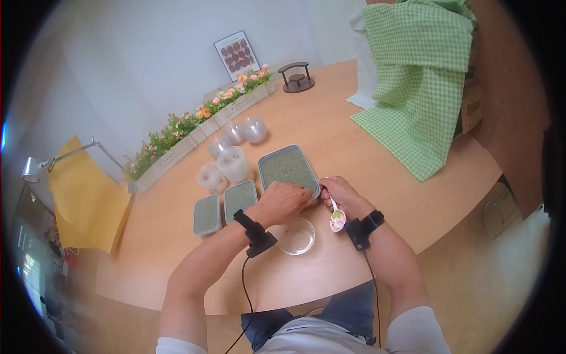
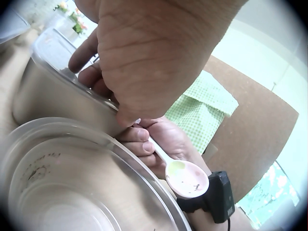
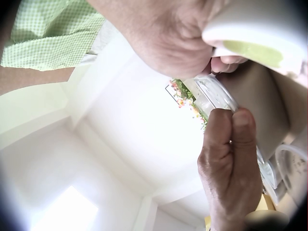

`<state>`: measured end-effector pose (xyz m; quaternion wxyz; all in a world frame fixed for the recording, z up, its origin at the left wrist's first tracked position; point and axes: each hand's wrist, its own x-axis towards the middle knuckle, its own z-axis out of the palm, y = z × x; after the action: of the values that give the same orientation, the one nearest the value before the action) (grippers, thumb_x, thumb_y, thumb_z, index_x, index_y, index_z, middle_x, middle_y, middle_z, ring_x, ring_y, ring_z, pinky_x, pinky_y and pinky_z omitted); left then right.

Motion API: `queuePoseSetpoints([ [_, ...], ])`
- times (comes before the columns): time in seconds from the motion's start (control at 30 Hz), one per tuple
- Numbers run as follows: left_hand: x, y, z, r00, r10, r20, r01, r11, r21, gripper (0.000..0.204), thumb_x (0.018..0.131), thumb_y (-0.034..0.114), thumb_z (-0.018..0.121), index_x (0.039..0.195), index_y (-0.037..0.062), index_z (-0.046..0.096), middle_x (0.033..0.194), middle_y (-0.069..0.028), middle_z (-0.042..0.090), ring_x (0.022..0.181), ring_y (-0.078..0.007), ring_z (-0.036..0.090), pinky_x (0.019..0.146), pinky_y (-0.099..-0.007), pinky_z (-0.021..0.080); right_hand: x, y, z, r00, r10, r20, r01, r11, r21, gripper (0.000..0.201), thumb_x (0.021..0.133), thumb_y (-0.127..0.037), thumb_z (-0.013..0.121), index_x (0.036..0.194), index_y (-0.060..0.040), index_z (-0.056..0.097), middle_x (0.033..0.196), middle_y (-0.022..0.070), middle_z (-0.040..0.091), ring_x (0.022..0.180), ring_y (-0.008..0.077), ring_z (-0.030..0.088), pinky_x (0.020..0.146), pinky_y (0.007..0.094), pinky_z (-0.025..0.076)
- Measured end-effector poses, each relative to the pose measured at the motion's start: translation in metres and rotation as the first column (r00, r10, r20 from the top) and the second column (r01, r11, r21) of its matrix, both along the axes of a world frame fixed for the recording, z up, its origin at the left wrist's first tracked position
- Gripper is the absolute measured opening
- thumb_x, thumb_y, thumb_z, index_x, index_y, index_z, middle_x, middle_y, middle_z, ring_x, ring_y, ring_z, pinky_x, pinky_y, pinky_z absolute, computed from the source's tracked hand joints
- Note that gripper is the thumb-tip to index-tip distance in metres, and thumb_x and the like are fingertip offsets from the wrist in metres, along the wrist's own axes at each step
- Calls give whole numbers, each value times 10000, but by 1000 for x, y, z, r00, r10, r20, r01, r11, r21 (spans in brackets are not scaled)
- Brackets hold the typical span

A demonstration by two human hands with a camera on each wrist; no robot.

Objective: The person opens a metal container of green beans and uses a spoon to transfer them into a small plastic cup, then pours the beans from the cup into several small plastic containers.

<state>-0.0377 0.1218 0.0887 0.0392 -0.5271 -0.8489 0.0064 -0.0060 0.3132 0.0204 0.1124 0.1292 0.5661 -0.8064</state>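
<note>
Large tub (image 1: 277, 151): landmark. Left: medium tub (image 1: 254, 184), small tub (image 1: 195, 215), blocking. Beyond them: plastic cups (image 1: 233, 164), obstructing. Near side: my left hand (image 1: 282, 203), clear bowl (image 1: 314, 236). Near right corner: my right hand (image 1: 342, 194), spoon (image 1: 337, 219). Right: passable tabletop (image 1: 336, 141) toward checked cloth (image 1: 410, 94).

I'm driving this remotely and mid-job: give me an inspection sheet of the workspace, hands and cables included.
Surface: wooden table, no spill seen.
Job's things: large tub with green contents; two smaller tubs beside it; clear round container nearer the person; spoon.
Clutter: clear cups grouped behind the tubs.
Grippers: left hand grips the large tub's rim; right hand holds the spoon.
Cables: one hangs from each wrist camera.
Surroundings: flower boxes, lamp, checked cloth.
</note>
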Motion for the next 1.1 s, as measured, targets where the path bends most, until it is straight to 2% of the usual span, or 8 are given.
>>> queuePoseSetpoints([
  [0.3, 1, 10, 6, 999, -14, -45, 10, 996, -86, 232, 960, 279, 609, 889, 62, 650, 819, -123, 696, 771, -319, 701, 632, -447, 531, 0, 1, -2, 1000, 14, -1, -14, 1000, -23, 261, 1015, -190, 494, 764, -121, 508, 541, -33, 476, 396, 81, 438, 340, 240, 341],
  [0.4, 1, 23, 0, 999, 0, -44, -4, 994, -108, 214, 972, 242, 581, 917, 44, 641, 844, -121, 692, 807, -329, 697, 667, -449, 544, -2, 1, -4, 1000, 9, -4, -9, 1000, -13, 264, 1010, -185, 500, 756, -118, 519, 544, -30, 483, 392, 84, 442, 336, 240, 340],
  [0.47, -4, 30, -11, 985, -82, -154, 59, 987, -148, 208, 973, 241, 570, 948, 48, 643, 855, -115, 698, 813, -316, 705, 677, -438, 549, -2, 1, -6, 1000, -12, -20, 11, 1000, -10, 265, 1007, -187, 501, 753, -118, 532, 543, -27, 482, 392, 86, 444, 339, 242, 344],
  [0.57, -4, 29, -13, 989, -80, -121, 67, 993, -102, 132, 911, 151, 572, 965, 46, 631, 820, -108, 715, 772, -288, 716, 634, -417, 549, 1, 1, -1, 1000, -22, -11, 22, 1000, -19, 258, 1005, -190, 500, 763, -108, 539, 549, -18, 483, 394, 92, 448, 343, 247, 352],
  [0.7, 0, 26, -8, 990, -78, -120, 67, 994, -87, 133, 914, 153, 567, 964, 47, 630, 834, -107, 717, 797, -280, 715, 641, -414, 548, 0, -1, -1, 1000, -18, -22, 18, 1000, -7, 272, 1010, -195, 497, 758, -99, 534, 560, -10, 486, 402, 102, 456, 350, 252, 361],
  [0.9, 5, 25, 0, 998, -33, -61, 29, 998, -60, 146, 940, 189, 564, 957, 61, 633, 830, -102, 713, 813, -285, 706, 632, -420, 533, -4, 3, -9, 999, 40, -26, -41, 999, -34, 276, 1031, -193, 478, 784, -82, 533, 591, 15, 508, 414, 114, 464, 355, 263, 379],
  [0.97, 5, 24, 1, 1000, 9, -11, -10, 997, -79, 198, 995, 260, 548, 980, 83, 634, 882, -86, 683, 837, -308, 691, 667, -459, 515, -2, 3, -8, 998, 55, -8, -55, 998, -21, 254, 1024, -190, 442, 815, -81, 537, 602, 5, 497, 421, 98, 453, 333, 250, 342],
  [1.1, 2, 21, 1, 1000, 14, 1, -14, 999, -40, 194, 995, 267, 549, 965, 90, 621, 866, -93, 678, 837, -320, 682, 664, -466, 509, -4, 3, -9, 999, 51, -14, -52, 999, -14, 253, 1026, -196, 438, 818, -85, 531, 591, 6, 499, 398, 105, 450, 313, 258, 330],
])
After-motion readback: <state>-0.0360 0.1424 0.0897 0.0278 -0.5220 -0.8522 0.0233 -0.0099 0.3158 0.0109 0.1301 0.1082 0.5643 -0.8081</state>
